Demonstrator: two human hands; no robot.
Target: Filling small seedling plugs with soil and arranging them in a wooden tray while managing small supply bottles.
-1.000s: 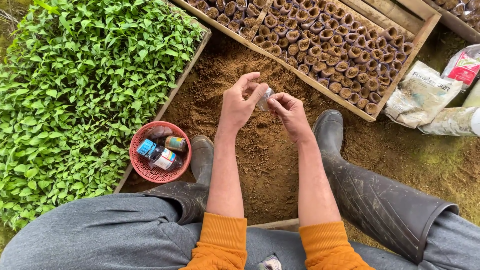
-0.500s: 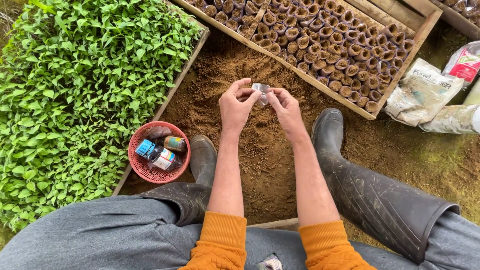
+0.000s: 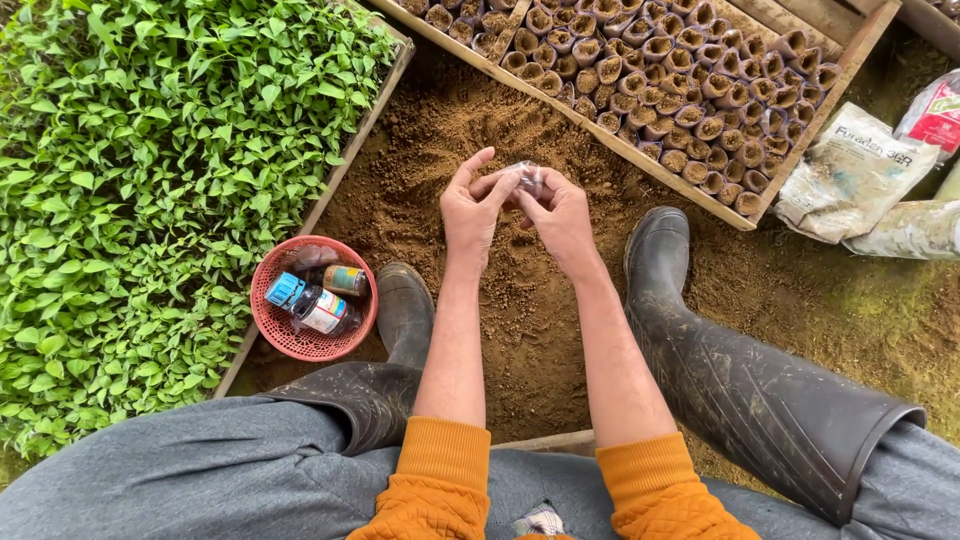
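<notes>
We pinch the small clear packet (image 3: 529,180) in both grips, left hand (image 3: 472,212), right hand (image 3: 560,215); best kept low over the soil (image 3: 520,300).

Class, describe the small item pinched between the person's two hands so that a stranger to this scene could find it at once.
Start at the bare brown soil patch between the two dark rubber boots. Above it, the left hand and right hand meet fingertip to fingertip. Pinched between them is a small clear plastic piece, the only see-through thing there, unlike the soil-filled seedling pots behind.
</notes>
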